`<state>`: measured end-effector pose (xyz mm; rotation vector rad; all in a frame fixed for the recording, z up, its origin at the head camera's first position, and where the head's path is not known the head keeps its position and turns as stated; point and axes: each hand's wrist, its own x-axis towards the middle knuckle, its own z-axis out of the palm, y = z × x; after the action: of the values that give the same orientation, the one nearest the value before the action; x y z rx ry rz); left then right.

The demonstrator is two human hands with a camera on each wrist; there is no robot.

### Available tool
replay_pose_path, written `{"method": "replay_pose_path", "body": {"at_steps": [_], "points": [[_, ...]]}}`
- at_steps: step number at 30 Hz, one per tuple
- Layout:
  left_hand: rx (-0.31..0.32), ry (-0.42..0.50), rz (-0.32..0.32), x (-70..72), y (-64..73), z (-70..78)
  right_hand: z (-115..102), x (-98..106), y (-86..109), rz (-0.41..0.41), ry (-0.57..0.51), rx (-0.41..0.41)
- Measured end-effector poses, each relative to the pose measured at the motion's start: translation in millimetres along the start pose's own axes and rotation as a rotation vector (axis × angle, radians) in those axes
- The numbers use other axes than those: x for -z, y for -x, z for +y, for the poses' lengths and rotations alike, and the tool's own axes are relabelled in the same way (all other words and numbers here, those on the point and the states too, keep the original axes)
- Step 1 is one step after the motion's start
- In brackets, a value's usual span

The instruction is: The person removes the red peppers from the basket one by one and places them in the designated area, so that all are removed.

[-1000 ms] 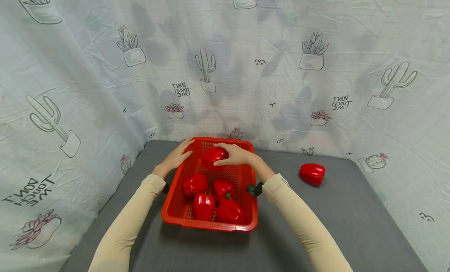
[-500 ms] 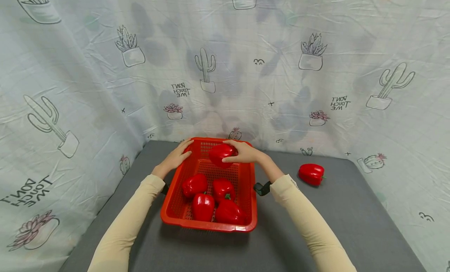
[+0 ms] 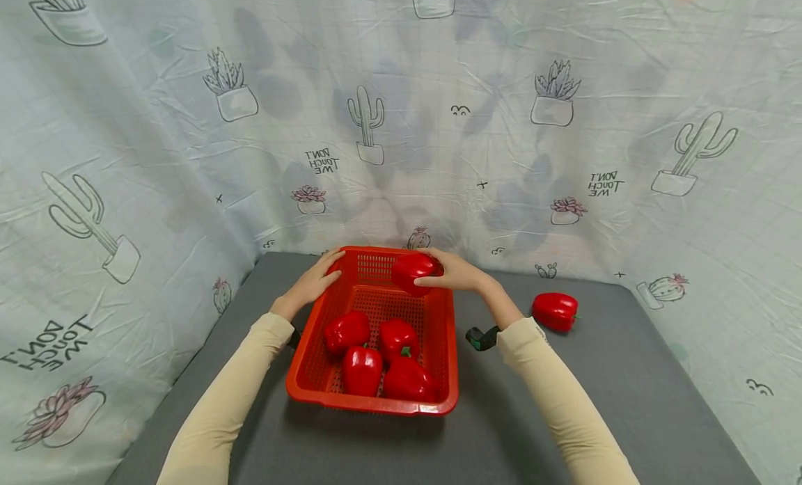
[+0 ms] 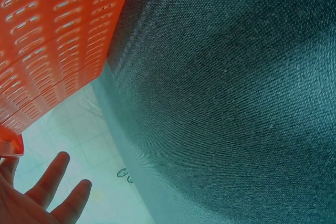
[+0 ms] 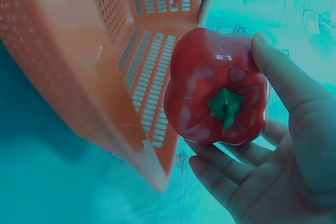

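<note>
My right hand point(image 3: 456, 271) grips a shiny red bell pepper point(image 3: 410, 271) at the far right corner of the orange-red plastic basket point(image 3: 370, 403). The right wrist view shows the pepper's green stem point(image 5: 226, 106) turned toward the camera, with the thumb on one side and fingers below. My left hand point(image 3: 311, 282) holds the basket's far left rim, its thumb over the edge. Outside the basket, some left-hand fingers point(image 4: 50, 182) stand spread in the left wrist view. Several more red bell peppers point(image 3: 362, 370) lie in the near half of the basket.
One red bell pepper point(image 3: 555, 311) lies on the grey table point(image 3: 601, 394), right of the basket. A white cloth backdrop point(image 3: 401, 158) with cactus drawings hangs behind and beside the table. A dark wrist strap point(image 3: 482, 339) shows by the right sleeve.
My right hand has moved rightward with the bell pepper, from over the basket's far middle to its far right corner. The left hand and the basket have stayed in place.
</note>
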<state>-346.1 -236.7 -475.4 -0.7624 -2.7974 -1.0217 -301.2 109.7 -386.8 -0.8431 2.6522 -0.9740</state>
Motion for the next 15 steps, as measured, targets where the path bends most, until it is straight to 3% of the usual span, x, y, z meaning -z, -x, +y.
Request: {"method": "replay_pose_path", "body": {"at_steps": [15], "points": [[0.001,0.02,0.003,0.4,-1.0,0.1,20.6,17.4,20.6,0.08,-0.041,-0.055]]}}
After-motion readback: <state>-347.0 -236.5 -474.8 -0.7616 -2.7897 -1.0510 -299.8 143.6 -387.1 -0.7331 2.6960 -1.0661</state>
